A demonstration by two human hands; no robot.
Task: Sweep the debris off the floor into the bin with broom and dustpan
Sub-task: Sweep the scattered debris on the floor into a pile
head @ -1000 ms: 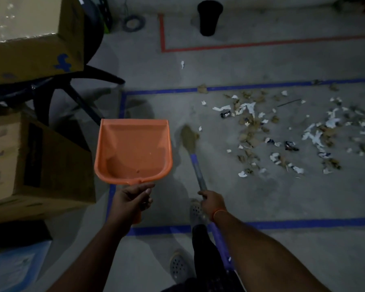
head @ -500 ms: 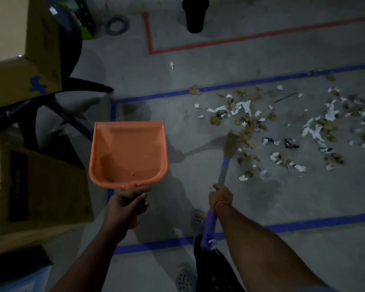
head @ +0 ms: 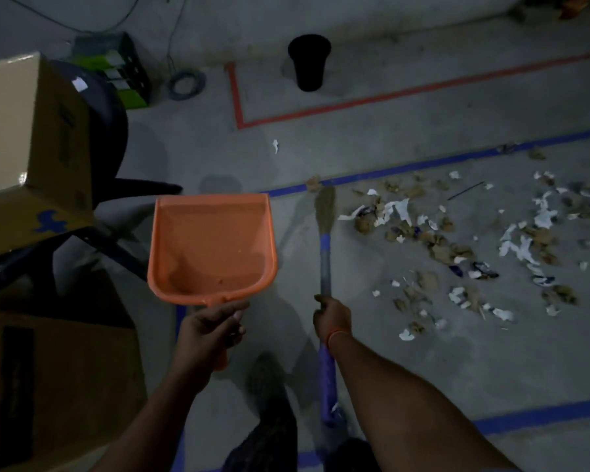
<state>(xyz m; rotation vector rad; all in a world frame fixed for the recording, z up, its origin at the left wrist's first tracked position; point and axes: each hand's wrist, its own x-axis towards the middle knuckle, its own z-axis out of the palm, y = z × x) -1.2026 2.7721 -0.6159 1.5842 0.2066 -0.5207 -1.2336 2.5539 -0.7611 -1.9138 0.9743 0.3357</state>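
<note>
Ahead of the right hand (head: 331, 316), clamped on the blue-handled straw broom (head: 325, 233), lies scattered light paper debris (head: 457, 243). Left hand (head: 212, 330) grips the rigid orange plastic dustpan (head: 212, 247) by its handle, the proper hold.

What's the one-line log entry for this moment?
left hand: holds orange dustpan, raised, nearly empty | right hand: grips broom | debris: scattered right of bristles | black bin: far

Orange dustpan (head: 212, 247) held off floor, open mouth facing away. Broom (head: 325, 233): blue-grey handle, tan bristle head at left edge of scattered paper/leaf debris (head: 457, 240). Black bin (head: 309, 61) upright, well beyond.
</note>
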